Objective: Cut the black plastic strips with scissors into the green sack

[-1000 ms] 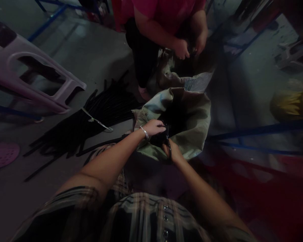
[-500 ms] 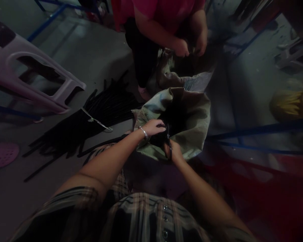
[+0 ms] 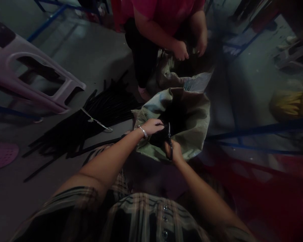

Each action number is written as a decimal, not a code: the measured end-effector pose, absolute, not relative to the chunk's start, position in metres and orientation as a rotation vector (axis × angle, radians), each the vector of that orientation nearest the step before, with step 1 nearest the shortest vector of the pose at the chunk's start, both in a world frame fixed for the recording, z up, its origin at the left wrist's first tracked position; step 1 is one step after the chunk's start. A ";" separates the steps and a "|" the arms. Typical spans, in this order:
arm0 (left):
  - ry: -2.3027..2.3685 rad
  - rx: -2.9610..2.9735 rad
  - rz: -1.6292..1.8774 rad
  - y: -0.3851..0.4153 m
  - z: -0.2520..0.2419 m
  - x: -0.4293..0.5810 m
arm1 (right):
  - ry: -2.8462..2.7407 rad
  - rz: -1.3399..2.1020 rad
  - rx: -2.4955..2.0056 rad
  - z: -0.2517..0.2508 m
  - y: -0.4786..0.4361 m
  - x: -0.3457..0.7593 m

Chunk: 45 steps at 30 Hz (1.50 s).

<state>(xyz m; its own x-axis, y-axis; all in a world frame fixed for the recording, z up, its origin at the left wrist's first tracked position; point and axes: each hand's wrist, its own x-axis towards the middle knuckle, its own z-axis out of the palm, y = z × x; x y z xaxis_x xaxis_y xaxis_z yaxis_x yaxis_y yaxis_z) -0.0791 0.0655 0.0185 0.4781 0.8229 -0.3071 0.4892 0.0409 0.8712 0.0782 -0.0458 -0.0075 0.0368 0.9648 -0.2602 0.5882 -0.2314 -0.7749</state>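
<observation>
Over the left part of an open woven sack (image 3: 198, 131), my left hand (image 3: 153, 127) has its fingers bent together around something dark that I cannot make out. A silvery bracelet circles that wrist. My right hand (image 3: 175, 151) grips black-handled scissors (image 3: 170, 148) at the sack's near rim, the blades pointing away from me over the dark opening. The sack's inside is too dark to tell what lies in it. A long black strip (image 3: 98, 145) runs across the floor side toward my left forearm.
A bundle of long black strips (image 3: 91, 119) tied with a pale string lies on the floor at left. Beyond it stands a pinkish plastic stool (image 3: 37, 67). Across from me, a person in a pink top (image 3: 166, 20) works over another sack (image 3: 199, 80). Blue bars (image 3: 262, 129) cross at right.
The scissors have shifted slightly right, away from my left hand, and their blades show more clearly. My left hand has moved a little left. The black strip near my knee has slid left.
</observation>
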 end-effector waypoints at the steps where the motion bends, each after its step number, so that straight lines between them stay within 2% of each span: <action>1: 1.166 1.594 0.387 0.066 0.019 -0.079 | -1.572 1.084 -1.862 -0.008 -0.045 0.079; 13: 1.107 1.441 0.403 0.063 0.023 -0.076 | -1.835 1.137 -1.818 -0.013 -0.049 0.079; 27: 1.141 1.576 0.349 0.063 0.020 -0.077 | -1.717 1.043 -1.858 -0.015 -0.051 0.079; 45: 1.167 1.617 0.349 0.064 0.017 -0.079 | -1.557 1.091 -1.847 -0.012 -0.050 0.075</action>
<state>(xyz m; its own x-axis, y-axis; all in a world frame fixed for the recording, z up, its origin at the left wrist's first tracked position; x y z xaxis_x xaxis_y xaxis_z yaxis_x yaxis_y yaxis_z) -0.0790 0.0638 0.0166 0.4795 0.8171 -0.3200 0.5072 0.0395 0.8609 0.0751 -0.0498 -0.0121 0.0318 0.9644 -0.2626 0.5761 -0.2324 -0.7837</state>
